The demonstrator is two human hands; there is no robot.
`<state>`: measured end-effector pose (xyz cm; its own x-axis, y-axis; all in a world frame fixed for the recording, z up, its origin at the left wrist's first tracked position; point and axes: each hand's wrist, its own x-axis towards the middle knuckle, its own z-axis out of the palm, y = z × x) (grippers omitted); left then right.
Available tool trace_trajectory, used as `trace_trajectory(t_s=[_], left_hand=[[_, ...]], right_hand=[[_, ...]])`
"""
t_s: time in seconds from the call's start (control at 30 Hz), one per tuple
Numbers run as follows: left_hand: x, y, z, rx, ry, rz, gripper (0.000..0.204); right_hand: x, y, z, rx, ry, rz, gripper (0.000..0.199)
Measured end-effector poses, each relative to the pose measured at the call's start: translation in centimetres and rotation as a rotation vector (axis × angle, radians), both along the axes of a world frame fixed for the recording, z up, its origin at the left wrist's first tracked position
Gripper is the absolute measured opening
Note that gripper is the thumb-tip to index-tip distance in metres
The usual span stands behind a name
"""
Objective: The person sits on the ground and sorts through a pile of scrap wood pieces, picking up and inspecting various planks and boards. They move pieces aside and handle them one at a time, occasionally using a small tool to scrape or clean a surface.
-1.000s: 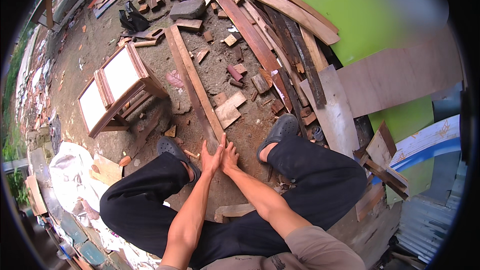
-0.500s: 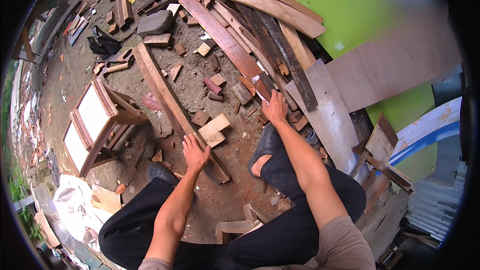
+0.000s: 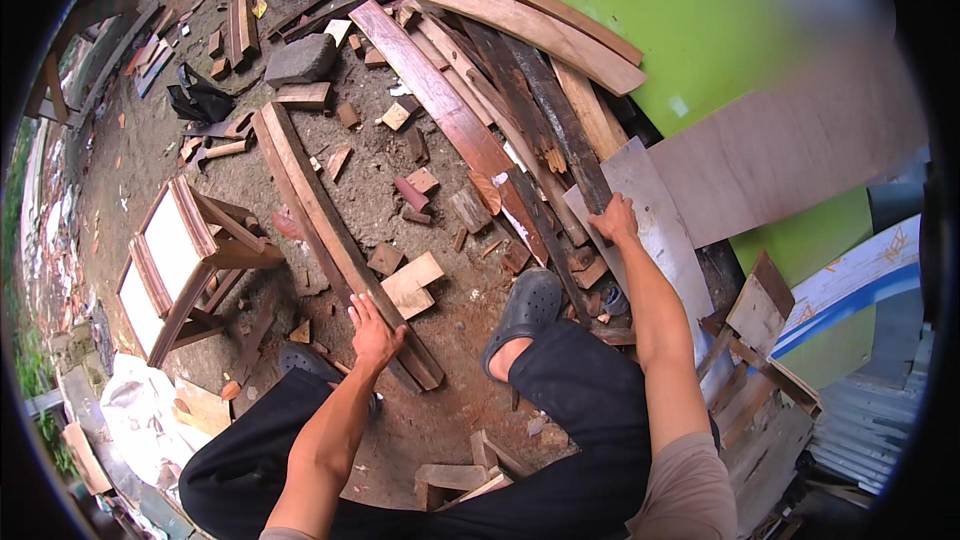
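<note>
My left hand rests flat on the near end of a long brown wooden plank that lies on the dirt and runs away to the upper left. My right hand reaches out to the right and touches a dark narrow board in a heap of long planks, right beside a pale grey board. Its fingers lie on the wood; a full grip cannot be made out. My legs in black trousers and a dark clog fill the lower middle.
Small wood offcuts litter the dirt between the plank and the heap. A wooden frame with white panels lies at the left. A grey stone block sits further up. A green panel and plywood sheet stand at the right.
Both hands were together on the plank's near end. My right hand has left it and moved right to the plank heap. The left hand stays on the plank; the view tilted.
</note>
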<state>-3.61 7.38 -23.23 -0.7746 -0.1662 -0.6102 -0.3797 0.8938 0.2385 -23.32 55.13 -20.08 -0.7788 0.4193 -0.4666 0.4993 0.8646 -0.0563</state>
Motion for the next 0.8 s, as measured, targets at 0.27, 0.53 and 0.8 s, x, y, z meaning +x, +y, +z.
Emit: trace_trajectory(t_s=[0.27,0.53,0.8], left_hand=[[-0.9,-1.0,-0.1,0.027,-0.057,-0.047,0.116],[-1.7,-4.7,2.1,0.132,-0.167,-0.076,0.101],[7.6,-2.5,2.0,0.269,-0.016,0.234,0.101]], right_hand=[[1.4,-0.5,4.7,-0.083,0.061,0.155,0.076],[0.7,-2.7,15.7,-0.98,-0.072,-0.274,0.037],[2.1,-13.8,22.9,-1.362,-0.072,-0.404,0.036]])
